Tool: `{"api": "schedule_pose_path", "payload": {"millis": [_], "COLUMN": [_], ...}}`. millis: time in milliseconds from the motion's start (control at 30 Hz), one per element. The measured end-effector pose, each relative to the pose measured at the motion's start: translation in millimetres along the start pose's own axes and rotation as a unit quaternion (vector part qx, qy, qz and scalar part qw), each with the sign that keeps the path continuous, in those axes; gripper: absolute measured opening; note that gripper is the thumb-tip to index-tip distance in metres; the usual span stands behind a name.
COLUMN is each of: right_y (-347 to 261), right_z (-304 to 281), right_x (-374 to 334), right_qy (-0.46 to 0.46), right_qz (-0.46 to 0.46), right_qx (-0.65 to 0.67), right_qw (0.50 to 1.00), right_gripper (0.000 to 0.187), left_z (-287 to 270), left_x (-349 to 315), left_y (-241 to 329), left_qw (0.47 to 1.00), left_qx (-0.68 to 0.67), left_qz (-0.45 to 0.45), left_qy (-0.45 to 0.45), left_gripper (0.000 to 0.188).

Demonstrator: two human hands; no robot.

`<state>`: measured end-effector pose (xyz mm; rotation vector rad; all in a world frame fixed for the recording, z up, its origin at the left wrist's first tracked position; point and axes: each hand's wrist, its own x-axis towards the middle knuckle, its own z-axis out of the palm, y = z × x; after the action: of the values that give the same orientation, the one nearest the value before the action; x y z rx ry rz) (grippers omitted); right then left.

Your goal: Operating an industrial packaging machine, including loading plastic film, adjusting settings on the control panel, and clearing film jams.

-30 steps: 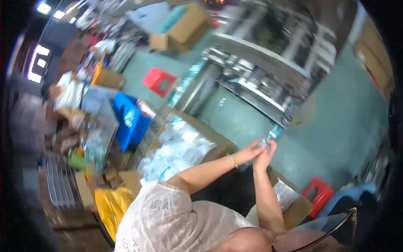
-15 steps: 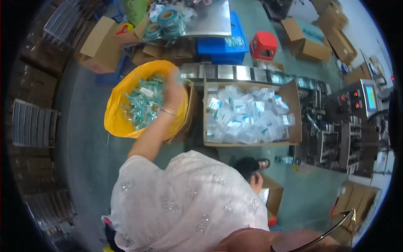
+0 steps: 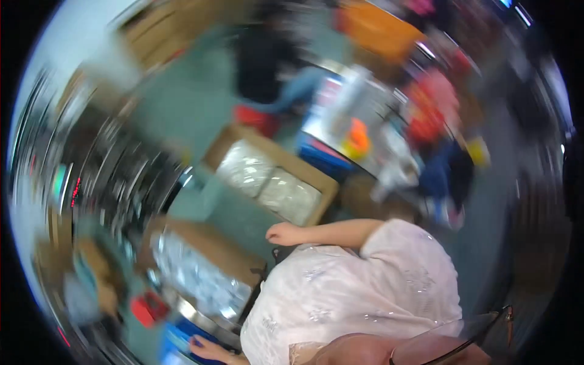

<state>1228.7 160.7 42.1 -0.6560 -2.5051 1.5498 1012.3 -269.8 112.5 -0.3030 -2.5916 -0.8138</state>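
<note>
The picture is smeared by fast motion. My right hand (image 3: 283, 233) reaches across the front of my white shirt, its fingers curled, with nothing visible in it. It hovers between two cardboard boxes: one (image 3: 316, 182) filled with clear-wrapped white packets, another (image 3: 210, 240) of similar packets nearer to me. My left hand (image 3: 207, 350) is low at the bottom edge, touching a blue crate (image 3: 176, 347). Its grip is too blurred to read.
A red stool (image 3: 258, 118) stands on the green floor beyond the far box. A table with an orange object (image 3: 358, 139) and a blue crate lies to the upper right. Dark machinery (image 3: 109, 176) fills the left. A small red thing (image 3: 149, 309) sits lower left.
The view has swung sharply. Half a second ago one arm reached into a yellow bag of packets; that bag is now out of sight and the hands are apart.
</note>
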Motion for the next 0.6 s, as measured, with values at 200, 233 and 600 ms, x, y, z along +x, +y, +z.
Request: {"api": "schedule_pose_path", "payload": {"millis": [200,233,600], "right_y": [51,53,109], "right_z": [-26,-26,-31], "right_x": [-180,-209,-383], "right_qy": [0.262,0.289,0.401], "right_qz": [0.256,0.297,0.424], "right_qx": [0.085,0.078,0.121], "right_qw": [0.927,0.907,0.803], "right_gripper": [0.024,0.023,0.018], "left_z": [130,132,137], "left_x": [14,-1,-169], "left_y": [238,267,380], "left_qw": [0.85,0.832,0.685], "left_qx": [-0.092,-0.12,-0.165], "left_qz": [0.285,0.304,0.349], "left_qy": [-0.434,-0.448,-0.619], "left_gripper": [0.02,0.018,0.017]}}
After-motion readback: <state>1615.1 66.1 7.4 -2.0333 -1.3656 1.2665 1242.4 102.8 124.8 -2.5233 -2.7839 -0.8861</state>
